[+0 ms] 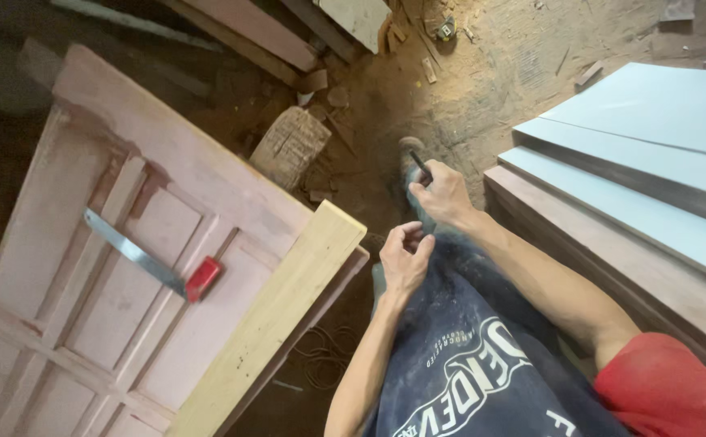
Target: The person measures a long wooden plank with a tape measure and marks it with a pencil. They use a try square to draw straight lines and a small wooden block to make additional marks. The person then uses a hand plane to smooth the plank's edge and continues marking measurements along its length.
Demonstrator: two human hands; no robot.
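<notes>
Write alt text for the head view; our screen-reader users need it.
A person's right hand holds a thin dark pencil-like tool, the left hand curled close below it. To their left a panelled wooden door bears a red-handled try square and a pale plank; light-blue boards are stacked right.

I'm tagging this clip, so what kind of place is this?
Most likely a woodworking shop: a panelled wooden door with a try square lying on it, stacked boards, and offcuts on a sawdust-strewn floor.
</notes>
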